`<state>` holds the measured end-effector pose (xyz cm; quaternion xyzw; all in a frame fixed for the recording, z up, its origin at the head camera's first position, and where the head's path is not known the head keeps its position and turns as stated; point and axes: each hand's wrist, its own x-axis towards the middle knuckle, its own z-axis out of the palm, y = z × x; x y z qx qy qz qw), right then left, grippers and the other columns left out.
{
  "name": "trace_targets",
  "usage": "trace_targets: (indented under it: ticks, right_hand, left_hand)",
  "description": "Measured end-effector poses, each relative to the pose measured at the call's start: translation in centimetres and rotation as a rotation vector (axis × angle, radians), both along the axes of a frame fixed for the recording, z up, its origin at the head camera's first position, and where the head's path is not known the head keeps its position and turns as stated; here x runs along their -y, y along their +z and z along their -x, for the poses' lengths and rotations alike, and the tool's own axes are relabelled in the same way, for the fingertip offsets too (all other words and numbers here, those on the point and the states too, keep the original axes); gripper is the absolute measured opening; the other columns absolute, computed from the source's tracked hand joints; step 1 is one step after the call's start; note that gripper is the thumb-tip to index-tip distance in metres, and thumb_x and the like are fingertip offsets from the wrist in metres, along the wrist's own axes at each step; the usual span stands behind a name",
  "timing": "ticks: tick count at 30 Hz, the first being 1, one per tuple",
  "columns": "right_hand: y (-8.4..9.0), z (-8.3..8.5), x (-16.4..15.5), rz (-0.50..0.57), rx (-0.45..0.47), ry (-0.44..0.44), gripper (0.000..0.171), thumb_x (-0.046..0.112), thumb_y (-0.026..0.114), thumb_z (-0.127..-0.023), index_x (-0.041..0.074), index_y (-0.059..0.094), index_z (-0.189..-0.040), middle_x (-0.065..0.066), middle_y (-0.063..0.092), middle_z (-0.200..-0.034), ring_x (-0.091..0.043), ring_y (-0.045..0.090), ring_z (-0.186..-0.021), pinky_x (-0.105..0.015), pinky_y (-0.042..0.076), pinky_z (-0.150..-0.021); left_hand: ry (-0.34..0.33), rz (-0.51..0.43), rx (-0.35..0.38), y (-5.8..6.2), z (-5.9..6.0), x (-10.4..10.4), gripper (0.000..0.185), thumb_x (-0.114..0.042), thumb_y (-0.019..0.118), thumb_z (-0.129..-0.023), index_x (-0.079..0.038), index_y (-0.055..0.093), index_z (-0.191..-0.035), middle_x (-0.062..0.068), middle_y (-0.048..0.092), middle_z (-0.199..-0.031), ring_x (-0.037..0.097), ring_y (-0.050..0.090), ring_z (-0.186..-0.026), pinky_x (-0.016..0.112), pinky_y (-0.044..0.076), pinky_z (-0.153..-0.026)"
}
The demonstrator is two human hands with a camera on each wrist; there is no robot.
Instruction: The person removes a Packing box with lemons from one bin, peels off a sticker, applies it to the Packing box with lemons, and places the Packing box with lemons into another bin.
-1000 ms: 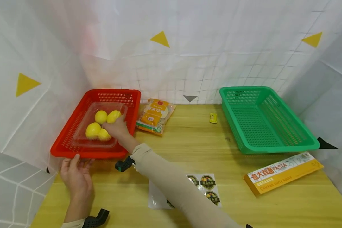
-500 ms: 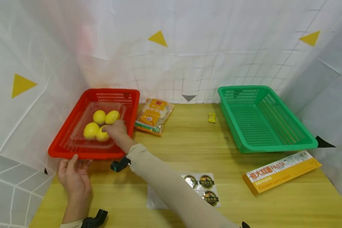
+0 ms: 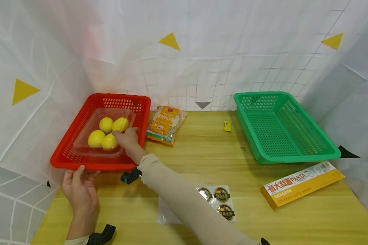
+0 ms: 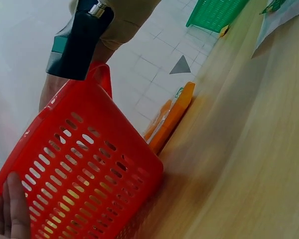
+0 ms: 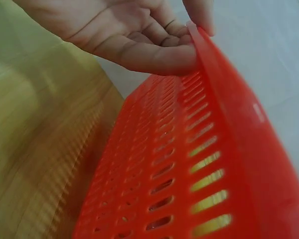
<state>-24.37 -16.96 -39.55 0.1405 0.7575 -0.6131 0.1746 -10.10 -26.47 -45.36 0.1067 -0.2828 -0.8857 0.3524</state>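
A red basket stands at the table's far left. Inside it is a clear plastic tray with several yellow lemons. My right hand is at the basket's right rim, beside the lemons. In the right wrist view my right hand pinches the rim of the red basket, thumb over the top and fingers curled on the outside. My left hand lies at the near wall. Its straight fingers press on the red basket.
A green basket stands at the far right. An orange snack bag lies beside the red basket, and a small yellow sachet lies further right. A pasta box and a sticker sheet lie nearer me. White sheets wall in the table.
The red basket has shifted slightly left and away with both hands on it. My right hand has slid from the lemons to the basket's right rim.
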Motion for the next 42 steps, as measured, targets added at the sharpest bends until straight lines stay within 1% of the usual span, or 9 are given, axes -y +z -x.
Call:
trace_targets:
  ticks: [5,12,19,24,26,30,34,38,42]
  right_hand:
    - [-0.1,0.0,-0.1,0.022,0.008,-0.016,0.102,0.04,0.078,-0.092,0.009,0.014,-0.166,-0.006,0.054,-0.146,-0.018,0.057,-0.124,-0.041,0.046,-0.109]
    - [0.0,0.0,-0.2,0.045,0.01,-0.029,0.103,0.04,0.079,-0.091,0.009,0.016,-0.166,-0.006,0.054,-0.144,-0.019,0.058,-0.122,-0.043,0.047,-0.108]
    - [0.7,-0.2,-0.3,0.051,-0.028,-0.017,0.104,0.04,0.08,-0.09,0.008,0.016,-0.166,-0.005,0.056,-0.141,-0.017,0.059,-0.118,-0.04,0.049,-0.105]
    - [1.5,-0.4,-0.4,0.046,-0.021,-0.01,0.104,0.041,0.079,-0.09,0.01,0.016,-0.166,-0.004,0.056,-0.141,-0.019,0.059,-0.115,-0.043,0.051,-0.104]
    - [1.6,-0.4,-0.4,0.044,-0.029,-0.006,0.104,0.041,0.079,-0.09,0.01,0.015,-0.166,-0.004,0.057,-0.14,-0.018,0.06,-0.114,-0.042,0.052,-0.102]
    - [2.1,-0.4,-0.7,0.052,-0.039,0.003,0.105,0.043,0.081,-0.089,0.011,0.015,-0.166,-0.004,0.06,-0.124,-0.02,0.065,-0.093,-0.044,0.06,-0.088]
    - [2.7,-0.4,-1.0,0.053,-0.02,0.011,0.106,0.045,0.082,-0.088,0.015,0.016,-0.166,-0.004,0.058,-0.109,-0.021,0.062,-0.072,-0.044,0.062,-0.065]
    - [3.3,-0.6,-1.3,0.052,-0.013,0.023,0.106,0.044,0.082,-0.087,0.016,0.017,-0.165,-0.004,0.058,-0.112,-0.02,0.061,-0.078,-0.042,0.062,-0.062]
    - [3.7,-0.8,-1.7,0.065,-0.019,0.048,0.106,0.044,0.082,-0.087,0.015,0.016,-0.165,-0.004,0.057,-0.115,-0.021,0.061,-0.081,-0.044,0.062,-0.064]
  left_hand:
    - [-0.003,-0.026,0.0,0.3,0.0,0.0,0.033,0.008,0.064,-0.098,0.015,0.051,-0.127,0.026,0.045,-0.148,0.032,0.069,-0.082,0.04,0.062,-0.065]
    - [-0.006,-0.035,0.024,0.4,0.0,0.0,0.03,0.008,0.063,-0.099,0.013,0.051,-0.125,0.024,0.041,-0.154,0.035,0.071,-0.092,0.043,0.061,-0.066]
    - [-0.039,-0.126,-0.002,0.3,-0.1,0.0,0.014,0.01,0.057,-0.101,0.012,0.051,-0.113,0.024,0.043,-0.149,0.035,0.068,-0.081,0.045,0.061,-0.06]
    - [-0.048,-0.137,-0.013,0.2,0.0,0.1,0.009,0.011,0.056,-0.101,0.011,0.052,-0.108,0.024,0.045,-0.145,0.034,0.067,-0.081,0.046,0.061,-0.06]
    - [-0.049,-0.126,-0.016,0.2,-0.1,0.1,0.012,0.011,0.056,-0.101,0.012,0.051,-0.112,0.025,0.044,-0.147,0.034,0.067,-0.082,0.045,0.062,-0.061]
    - [-0.045,-0.105,-0.017,0.1,-0.1,0.2,0.012,0.01,0.057,-0.101,0.013,0.051,-0.112,0.026,0.043,-0.148,0.034,0.068,-0.079,0.045,0.062,-0.062]
    - [-0.042,-0.091,-0.004,0.2,0.0,0.2,0.016,0.008,0.058,-0.101,0.013,0.051,-0.114,0.025,0.043,-0.149,0.034,0.068,-0.079,0.044,0.062,-0.064]
    - [-0.033,-0.087,0.016,0.1,0.0,0.3,0.015,0.007,0.058,-0.101,0.012,0.052,-0.114,0.025,0.044,-0.149,0.033,0.068,-0.08,0.044,0.062,-0.065]
    - [-0.031,-0.07,0.041,0.1,0.1,0.4,0.017,0.006,0.059,-0.101,0.012,0.052,-0.116,0.023,0.043,-0.15,0.033,0.067,-0.085,0.043,0.062,-0.067]
